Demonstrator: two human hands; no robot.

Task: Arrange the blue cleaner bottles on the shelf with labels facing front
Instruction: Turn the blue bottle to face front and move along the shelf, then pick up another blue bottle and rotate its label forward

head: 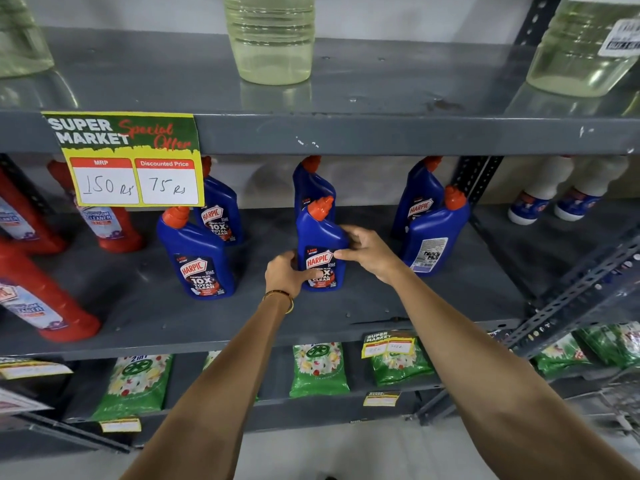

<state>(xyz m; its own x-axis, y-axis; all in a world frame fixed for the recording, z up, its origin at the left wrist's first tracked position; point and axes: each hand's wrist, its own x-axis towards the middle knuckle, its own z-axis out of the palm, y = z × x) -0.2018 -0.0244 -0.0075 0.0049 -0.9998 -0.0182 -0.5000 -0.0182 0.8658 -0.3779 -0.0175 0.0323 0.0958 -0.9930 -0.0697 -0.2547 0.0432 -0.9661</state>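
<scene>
Both hands (285,271) (369,251) grip the middle bottle (322,251) (label frontward) — fingers closed round it; bare shelf (311,320) before it.

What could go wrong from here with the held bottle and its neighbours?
1. Both hands, left hand and right hand, grip the middle front bottle; another blue bottle stands close behind, so pushing back could topple it.
2. The front right bottle shows its back label, easy to miss.
3. The right hand's fingers cover part of the front label, so facing may be misjudged.
</scene>
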